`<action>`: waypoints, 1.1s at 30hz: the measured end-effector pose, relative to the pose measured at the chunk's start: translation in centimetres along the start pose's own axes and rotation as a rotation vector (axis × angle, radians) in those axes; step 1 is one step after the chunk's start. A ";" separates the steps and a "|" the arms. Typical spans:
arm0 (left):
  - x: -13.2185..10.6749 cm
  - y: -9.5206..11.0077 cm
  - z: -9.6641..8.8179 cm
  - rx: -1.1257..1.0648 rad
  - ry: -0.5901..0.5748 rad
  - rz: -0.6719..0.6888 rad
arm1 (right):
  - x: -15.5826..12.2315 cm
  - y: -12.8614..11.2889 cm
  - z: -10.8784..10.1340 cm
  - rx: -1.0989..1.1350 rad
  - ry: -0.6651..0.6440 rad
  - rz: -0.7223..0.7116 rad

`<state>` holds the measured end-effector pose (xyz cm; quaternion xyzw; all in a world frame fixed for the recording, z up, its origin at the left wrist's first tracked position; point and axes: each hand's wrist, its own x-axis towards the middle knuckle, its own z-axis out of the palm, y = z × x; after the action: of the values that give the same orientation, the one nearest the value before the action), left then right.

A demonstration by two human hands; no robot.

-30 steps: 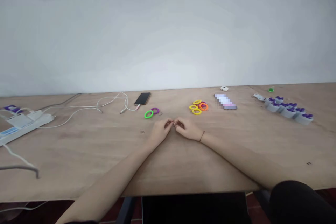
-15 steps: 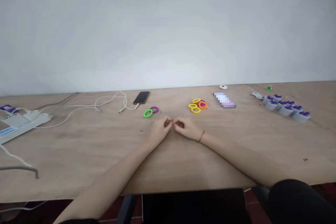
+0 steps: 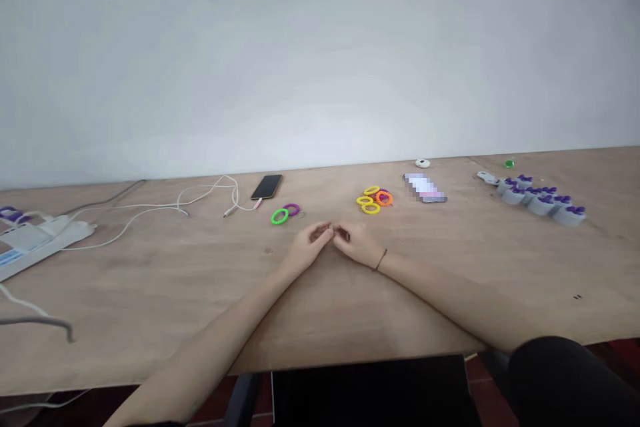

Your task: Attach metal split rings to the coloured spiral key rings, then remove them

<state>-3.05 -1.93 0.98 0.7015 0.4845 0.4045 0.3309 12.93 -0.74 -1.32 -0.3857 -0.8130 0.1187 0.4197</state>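
My left hand (image 3: 309, 244) and my right hand (image 3: 358, 243) meet fingertip to fingertip over the middle of the table. Both are closed in a pinch, and whatever small thing lies between the fingertips is too small to make out. To the left, beyond my left hand, lie a green coil ring (image 3: 279, 216) and a purple coil ring (image 3: 291, 209), with a small metal piece (image 3: 301, 214) beside them. Beyond my right hand, yellow coil rings (image 3: 371, 209), an orange one (image 3: 384, 199) and a purple one lie in a loose pile.
A black phone (image 3: 267, 187) on a white cable lies at the back left, near a power strip (image 3: 45, 247). On the right are a blurred-out phone (image 3: 425, 188), a white oval object (image 3: 423, 163) and several pale cups with purple tops (image 3: 541, 205). The wall (image 3: 320, 67) bounds the table's back.
My fingertips have shifted slightly and the small dark thing seen between them is now mostly covered. The whole view has moved a little; the things on the table stay put.
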 end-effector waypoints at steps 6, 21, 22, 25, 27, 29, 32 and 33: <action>0.0 0.5 0.2 -0.176 -0.116 -0.062 | -0.3 -0.6 -0.2 -0.208 0.026 -0.095; 0.2 -0.2 0.4 -0.148 -0.036 -0.076 | -0.4 -0.8 -0.1 -0.283 0.047 -0.027; 0.3 -0.2 0.4 -0.139 -0.026 -0.070 | -0.4 -0.8 -0.1 -0.274 0.047 -0.016; 0.4 -0.3 0.6 -0.123 -0.003 -0.072 | -0.3 -1.0 0.1 -0.238 0.046 0.020; 0.5 -0.2 0.6 -0.112 0.019 -0.084 | -0.3 -1.0 0.2 -0.211 0.048 0.034; 0.4 -0.1 0.6 -0.095 0.040 -0.097 | -0.3 -1.0 0.2 -0.181 0.045 0.025; 0.3 -0.1 0.5 -0.076 0.055 -0.103 | -0.4 -0.8 0.2 -0.112 0.014 -0.030; 0.3 -0.2 0.4 -0.074 0.054 -0.095 | -0.4 -0.7 0.1 -0.086 -0.003 -0.051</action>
<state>-2.73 -1.61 0.70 0.6535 0.5109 0.4249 0.3624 12.61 -1.49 -1.25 -0.3823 -0.8277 0.0733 0.4043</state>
